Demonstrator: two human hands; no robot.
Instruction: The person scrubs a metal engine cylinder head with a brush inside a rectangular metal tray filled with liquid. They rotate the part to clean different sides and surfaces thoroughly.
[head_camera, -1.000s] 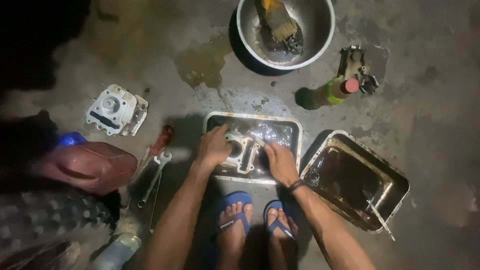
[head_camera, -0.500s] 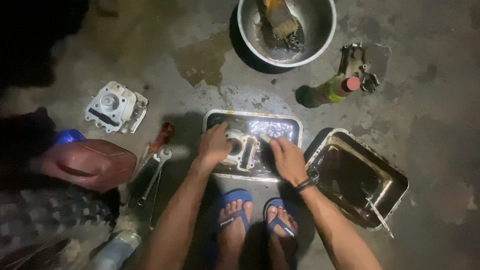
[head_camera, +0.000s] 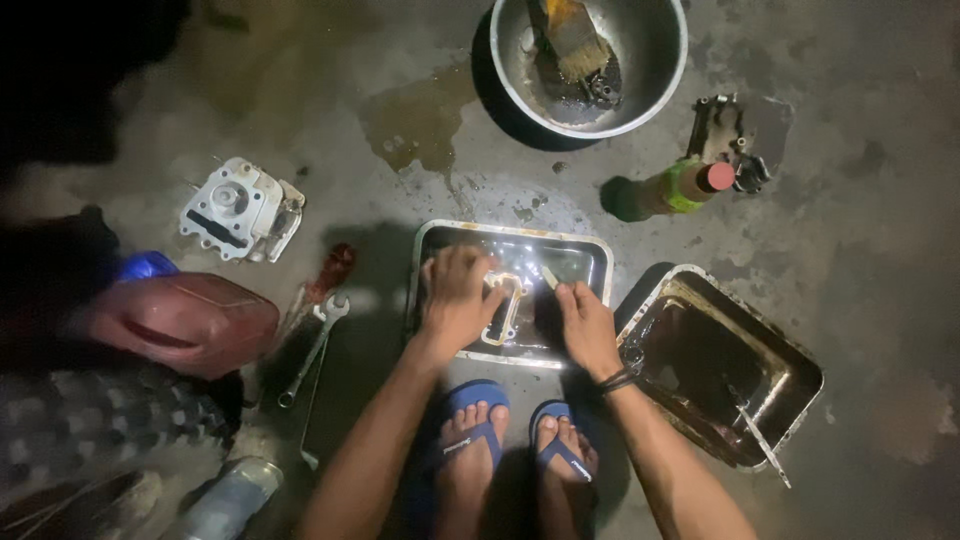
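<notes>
Both hands work inside the shallow metal tray (head_camera: 432, 262) at the centre of the frame. The left hand (head_camera: 455, 297) is clamped on a pale looped metal part (head_camera: 503, 308) lying in the tray. The right hand (head_camera: 587, 325) pinches a thin tool (head_camera: 549, 277) just beside it. Another tray (head_camera: 795, 360) sits lower right, a steel bowl (head_camera: 660, 60) above, wrenches (head_camera: 312, 350) to the left.

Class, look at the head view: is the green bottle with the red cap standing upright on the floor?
No, the green bottle lies on its side on the floor, red cap pointing right.
</notes>
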